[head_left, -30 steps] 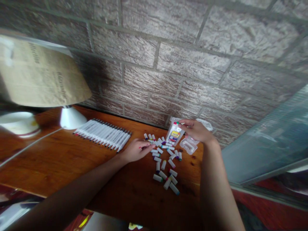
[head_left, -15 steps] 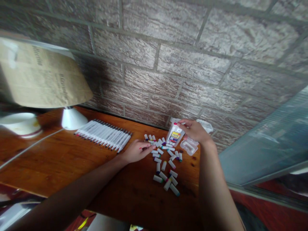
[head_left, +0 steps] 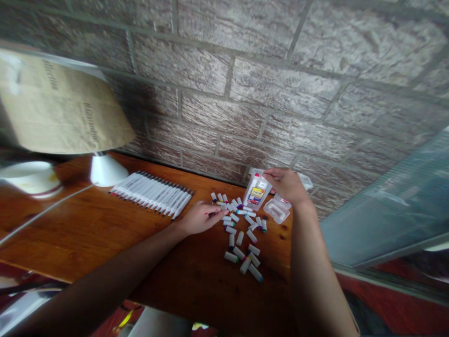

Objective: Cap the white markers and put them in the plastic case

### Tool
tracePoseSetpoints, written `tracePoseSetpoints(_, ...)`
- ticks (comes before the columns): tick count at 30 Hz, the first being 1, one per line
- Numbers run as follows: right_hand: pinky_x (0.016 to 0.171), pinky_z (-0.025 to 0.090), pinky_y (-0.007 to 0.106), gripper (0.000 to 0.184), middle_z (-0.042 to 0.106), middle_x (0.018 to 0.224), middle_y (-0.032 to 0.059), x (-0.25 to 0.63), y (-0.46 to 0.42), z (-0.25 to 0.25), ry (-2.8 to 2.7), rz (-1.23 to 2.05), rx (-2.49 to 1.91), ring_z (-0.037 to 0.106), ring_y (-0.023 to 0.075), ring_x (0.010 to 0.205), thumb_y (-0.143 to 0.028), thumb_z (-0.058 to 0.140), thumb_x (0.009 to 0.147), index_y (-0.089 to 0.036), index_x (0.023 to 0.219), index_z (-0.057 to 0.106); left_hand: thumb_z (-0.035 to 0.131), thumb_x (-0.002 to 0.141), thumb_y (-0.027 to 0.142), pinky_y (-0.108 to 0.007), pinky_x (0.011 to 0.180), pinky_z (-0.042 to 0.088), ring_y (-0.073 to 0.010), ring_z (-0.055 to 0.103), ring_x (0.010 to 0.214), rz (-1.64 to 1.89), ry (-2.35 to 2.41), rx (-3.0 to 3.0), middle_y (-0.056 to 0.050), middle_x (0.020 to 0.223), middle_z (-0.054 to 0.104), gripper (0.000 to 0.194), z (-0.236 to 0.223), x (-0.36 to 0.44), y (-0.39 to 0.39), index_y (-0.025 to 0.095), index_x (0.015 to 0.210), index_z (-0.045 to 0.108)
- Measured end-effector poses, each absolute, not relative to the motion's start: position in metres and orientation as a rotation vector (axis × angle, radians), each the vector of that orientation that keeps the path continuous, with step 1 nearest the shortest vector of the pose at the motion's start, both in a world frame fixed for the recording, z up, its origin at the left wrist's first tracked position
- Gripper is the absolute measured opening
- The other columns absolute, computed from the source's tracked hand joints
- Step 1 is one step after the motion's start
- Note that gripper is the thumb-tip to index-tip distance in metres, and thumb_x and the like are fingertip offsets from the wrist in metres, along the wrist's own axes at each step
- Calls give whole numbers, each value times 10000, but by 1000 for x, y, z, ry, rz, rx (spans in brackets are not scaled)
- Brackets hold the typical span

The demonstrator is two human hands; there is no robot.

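Note:
My left hand (head_left: 200,217) rests low over the table at the left of the scattered marker caps (head_left: 239,238). Its thumb and fingers are drawn together; a small red spot shows between them, and I cannot make out what they hold. A clear plastic case (head_left: 253,202) with a yellow and blue label stands upright near the wall, a red-ended white marker (head_left: 257,177) inside it. The fingers of my right hand (head_left: 288,186) are closed at the case's upper right edge. Beside the case, under that hand, lies its clear lid (head_left: 277,210).
White markers (head_left: 150,194) lie in a neat row at left. Behind them stand a lamp (head_left: 107,169) with a printed shade and a white bowl (head_left: 33,178). A white cord (head_left: 52,210) crosses the table (head_left: 87,238). The brick wall (head_left: 217,117) borders the back.
My right hand has shifted slightly up and right, from the marker's red end to the case's edge. The case has moved very little. My left hand stays in place.

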State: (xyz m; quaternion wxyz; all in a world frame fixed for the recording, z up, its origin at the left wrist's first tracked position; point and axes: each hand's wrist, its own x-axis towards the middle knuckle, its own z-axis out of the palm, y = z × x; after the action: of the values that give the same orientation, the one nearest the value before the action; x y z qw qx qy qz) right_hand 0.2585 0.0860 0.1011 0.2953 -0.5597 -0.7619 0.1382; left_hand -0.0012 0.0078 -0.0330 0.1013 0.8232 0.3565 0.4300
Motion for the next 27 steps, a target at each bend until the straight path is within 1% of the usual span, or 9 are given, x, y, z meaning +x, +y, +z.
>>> tracePoseSetpoints(2, 544, 494, 244, 241, 787, 934, 59, 258, 86, 101, -2034, 333, -1478, 647, 120, 467, -323, 602, 894, -173, 1006, 753, 505, 1000, 334, -227, 539, 306, -75, 395, 512, 1268, 1065, 2425, 38, 528, 435, 466, -33, -2, 8, 151, 571, 505)
tracePoseSetpoints(6, 491, 460, 240, 253, 785, 954, 58, 257, 82, 103, -2048, 348, -1507, 622, 114, 438, -311, 582, 896, -174, 1020, 753, 496, 1006, 332, -222, 538, 313, -76, 410, 518, 1268, 1076, 2405, 35, 538, 466, 458, -33, -2, 8, 149, 587, 526)
tracePoseSetpoints(8, 496, 462, 243, 256, 784, 900, 52, 256, 81, 105, -2075, 347, -1507, 614, 114, 423, -318, 568, 902, -174, 1007, 752, 497, 1005, 326, -222, 528, 304, -74, 398, 510, 1286, 1057, 2411, 39, 528, 447, 461, -34, -1, 8, 152, 578, 512)
tracePoseSetpoints(10, 535, 481, 249, 256, 772, 808, 37, 256, 80, 106, -2108, 335, -1493, 629, 125, 432, -325, 555, 911, -179, 988, 750, 502, 1002, 325, -223, 529, 303, -75, 396, 510, 1288, 1038, 2426, 41, 526, 437, 462, -34, -1, 8, 153, 573, 503)
tracePoseSetpoints(13, 593, 498, 257, 238, 745, 703, 13, 256, 79, 107, -2129, 311, -1492, 654, 140, 459, -313, 554, 911, -189, 958, 752, 504, 1003, 333, -220, 542, 318, -77, 418, 518, 1274, 1051, 2421, 36, 535, 461, 452, -35, -1, 8, 150, 590, 532)
tracePoseSetpoints(15, 603, 497, 255, 228, 726, 646, 1, 256, 78, 108, -2142, 309, -1485, 649, 140, 455, -311, 561, 903, -192, 935, 753, 499, 1006, 337, -217, 546, 327, -77, 429, 521, 1275, 1069, 2404, 34, 541, 481, 446, -34, -1, 7, 148, 605, 553)
tracePoseSetpoints(20, 510, 447, 232, 270, 625, 472, -28, 258, 76, 109, -2186, 369, -1468, 595, 137, 409, -379, 561, 901, -187, 919, 751, 497, 1008, 326, -222, 535, 315, -76, 419, 512, 1283, 1048, 2434, 33, 536, 482, 454, -33, -1, 6, 150, 592, 539)
tracePoseSetpoints(25, 439, 399, 217, 300, 613, 486, -25, 259, 77, 107, -2141, 438, -1501, 543, 115, 364, -422, 583, 896, -175, 945, 746, 503, 1004, 330, -223, 538, 315, -78, 418, 517, 1272, 1057, 2419, 33, 539, 467, 453, -33, -1, 7, 150, 588, 529)
tracePoseSetpoints(27, 431, 396, 216, 305, 632, 523, -16, 259, 77, 106, -2134, 460, -1490, 532, 108, 357, -426, 586, 895, -170, 950, 743, 502, 1004, 330, -222, 533, 312, -78, 417, 516, 1274, 1069, 2412, 35, 536, 464, 451, -33, -1, 7, 150, 592, 536)
